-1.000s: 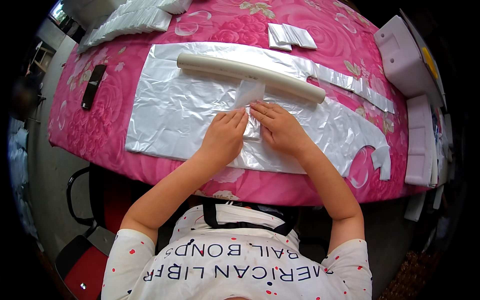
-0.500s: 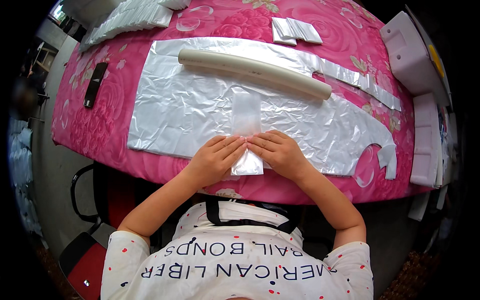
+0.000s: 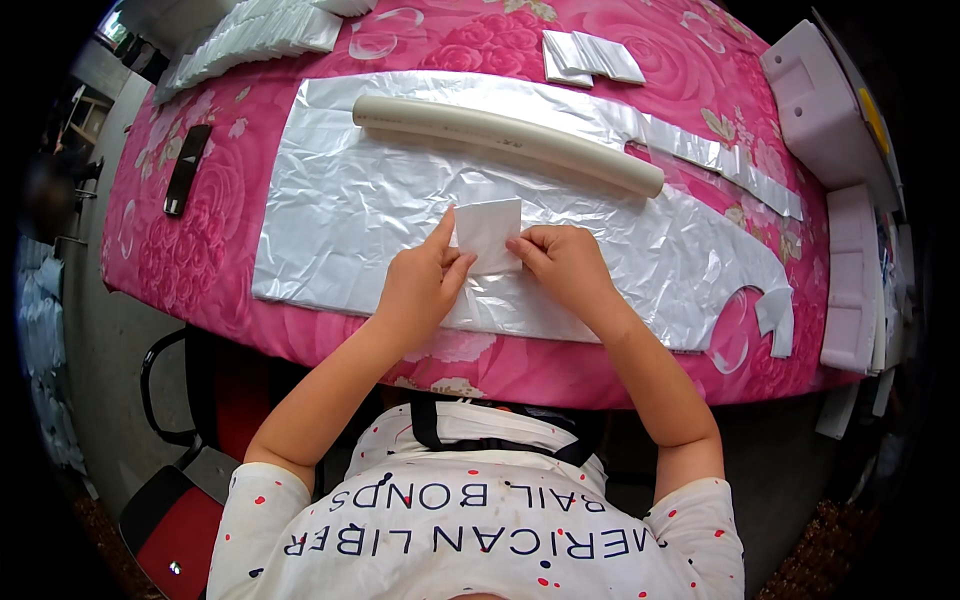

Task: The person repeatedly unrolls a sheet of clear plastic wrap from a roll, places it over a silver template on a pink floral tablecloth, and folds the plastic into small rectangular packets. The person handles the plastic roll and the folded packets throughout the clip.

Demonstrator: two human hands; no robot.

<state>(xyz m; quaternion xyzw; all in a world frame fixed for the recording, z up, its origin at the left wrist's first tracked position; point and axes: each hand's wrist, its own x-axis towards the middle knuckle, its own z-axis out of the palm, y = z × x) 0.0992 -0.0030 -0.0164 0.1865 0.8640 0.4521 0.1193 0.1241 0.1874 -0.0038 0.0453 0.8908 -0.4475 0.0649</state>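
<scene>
Both hands work at the centre of the frame on a small folded white piece (image 3: 488, 233), which lies on a large crinkled silver sheet (image 3: 330, 220) spread over the pink floral tabletop (image 3: 200, 250). The left hand (image 3: 420, 285) pins the piece's left edge, forefinger extended, other fingers curled. The right hand (image 3: 562, 262) has its grip clamped on the right edge, thumb and fingertips together.

Risk: the silver sheet looks slick and wrinkled; uneven pressure could let the piece slide and the fold skew. The long cream tube (image 3: 505, 140) lies just above, near the upper centre; a forward push could roll it. The black remote (image 3: 186, 168) at the left is well apart.
</scene>
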